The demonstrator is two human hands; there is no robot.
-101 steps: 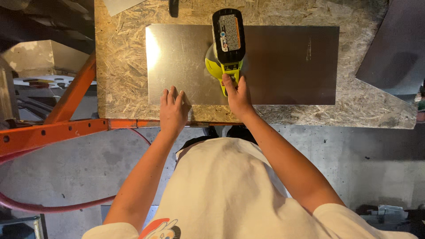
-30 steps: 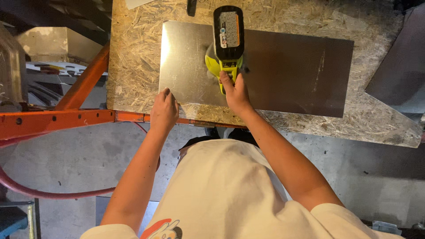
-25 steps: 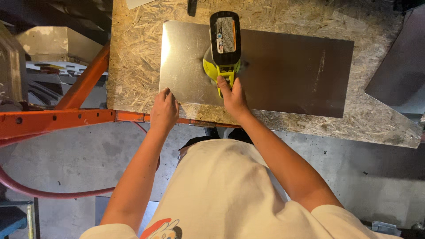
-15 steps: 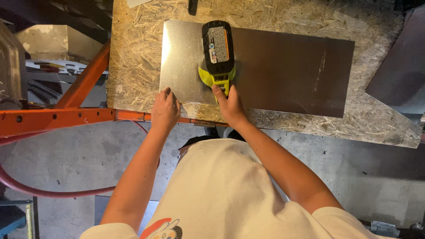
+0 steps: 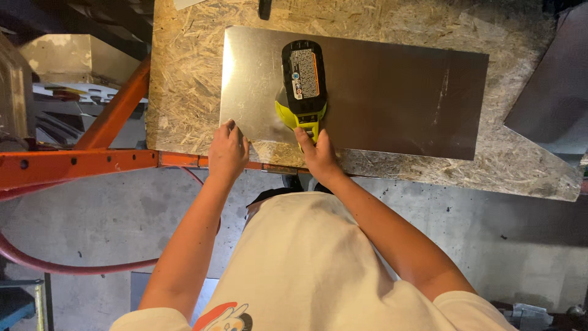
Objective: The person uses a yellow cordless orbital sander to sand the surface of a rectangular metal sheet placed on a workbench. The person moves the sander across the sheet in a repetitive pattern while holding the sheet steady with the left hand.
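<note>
Sheet metal (image 5: 392,92), grey and rectangular, lies flat on the chipboard bench top (image 5: 184,79), its long side running across your view and its near edge close to the bench's front edge. Your left hand (image 5: 228,152) is down on the sheet's near left corner, fingers curled together and pressing on the metal right at the edge. Your right hand (image 5: 317,154) is wrapped tight around the grip of the cordless power tool (image 5: 302,86), the yellow-green one with the black battery pack on top facing the camera. That tool sits on the left half of the sheet, just in from the near edge, its body pointing away from you. The working end is hidden under the battery and housing, so you can't tell how it meets the metal.

Both your forearms reach forward from your white shirt (image 5: 318,270), the two hands near each other but not touching. At the far edge of the bench, a small dark object (image 5: 264,8) pokes into view above the sheet. To your left, an orange steel frame (image 5: 79,165) runs under the bench, with a red hose (image 5: 49,263) looping across the concrete floor below. Off to the right, a dark panel (image 5: 551,92) leans at an angle past the bench corner.
</note>
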